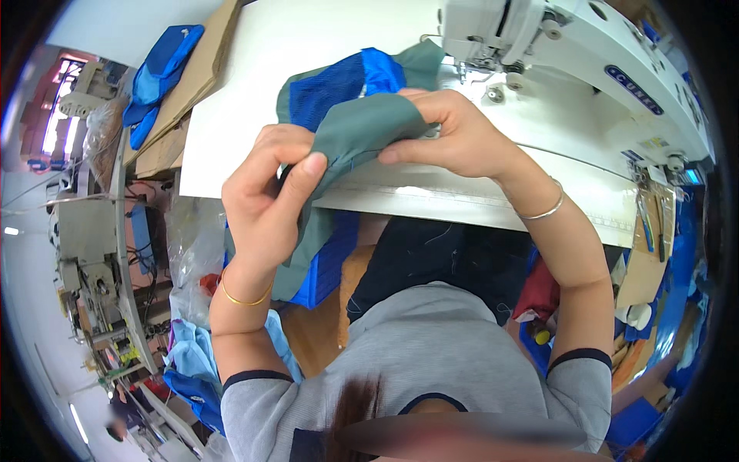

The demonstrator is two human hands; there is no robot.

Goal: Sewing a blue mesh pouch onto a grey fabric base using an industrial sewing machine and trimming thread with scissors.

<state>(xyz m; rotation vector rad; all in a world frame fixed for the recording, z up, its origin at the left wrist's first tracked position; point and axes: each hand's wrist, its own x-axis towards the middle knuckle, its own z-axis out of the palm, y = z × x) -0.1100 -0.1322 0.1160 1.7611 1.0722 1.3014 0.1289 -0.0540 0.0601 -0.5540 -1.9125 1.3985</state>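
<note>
A: Where do we hold the fabric (362, 127)?

B: Above the table (254, 69) edge, before the sewing machine (554, 46). Our left hand (265, 204) and right hand (450, 135) each pinch its grey-green fold.

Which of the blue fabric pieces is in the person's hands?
The blue and grey-green piece at the table's front edge, pinched by the left hand and right hand. The other blue pieces lie untouched on cardboard, far left.

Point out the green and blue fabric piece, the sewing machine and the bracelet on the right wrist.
green and blue fabric piece (362, 123), head view, on the green panel between the hands.
sewing machine (585, 69), head view, on its white arm.
silver bracelet (545, 209), head view, on the band across the right wrist.
</note>
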